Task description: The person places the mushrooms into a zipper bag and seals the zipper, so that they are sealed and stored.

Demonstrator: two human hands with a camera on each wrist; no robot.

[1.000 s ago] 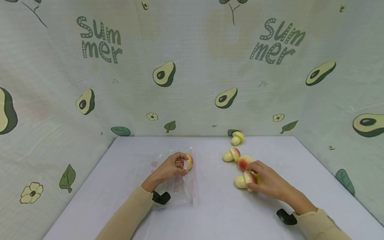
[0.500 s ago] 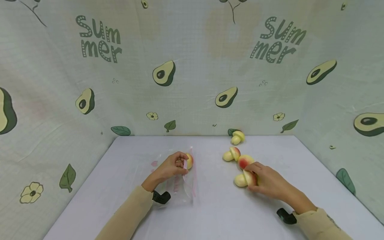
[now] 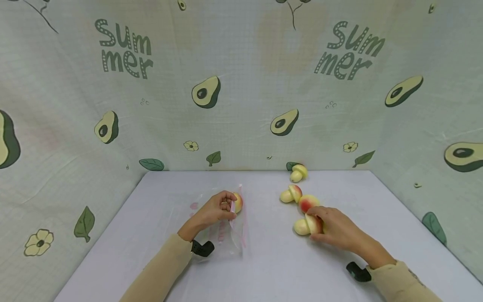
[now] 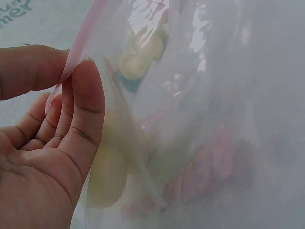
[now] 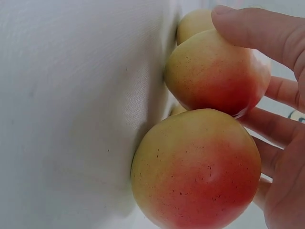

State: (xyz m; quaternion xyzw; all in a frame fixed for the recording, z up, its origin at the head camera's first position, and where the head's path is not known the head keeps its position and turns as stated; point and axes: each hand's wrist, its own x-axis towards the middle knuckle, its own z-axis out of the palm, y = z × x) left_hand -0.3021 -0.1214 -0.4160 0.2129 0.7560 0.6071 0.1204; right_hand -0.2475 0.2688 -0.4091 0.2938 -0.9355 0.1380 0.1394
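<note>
In the head view my left hand point(image 3: 213, 212) pinches the pink-edged mouth of a clear zip bag point(image 3: 226, 247) between thumb and fingers. Inside the bag, just past those fingers, shows a toy mushroom point(image 3: 239, 203). The left wrist view shows the pinched pink rim point(image 4: 78, 52) and a pale mushroom point(image 4: 107, 179) through the plastic. My right hand point(image 3: 337, 226) grips a mushroom point(image 3: 307, 225) by its red-and-yellow cap. The right wrist view has thumb and fingers on either side of that cap point(image 5: 214, 71). A larger-looking cap point(image 5: 198, 171) sits close beside it, by the palm.
Behind the right hand lies another red-capped mushroom point(image 3: 308, 203). Farther back are a mushroom on its side point(image 3: 290, 194) and a yellow one point(image 3: 299, 173) by the rear edge. A printed cloth point(image 3: 241, 84) encloses the white table point(image 3: 264, 268) behind and at the sides.
The right fingers have closed in on the near mushroom, and the yellow patch beside its cap is now covered. The left hand and bag have stayed in place.
</note>
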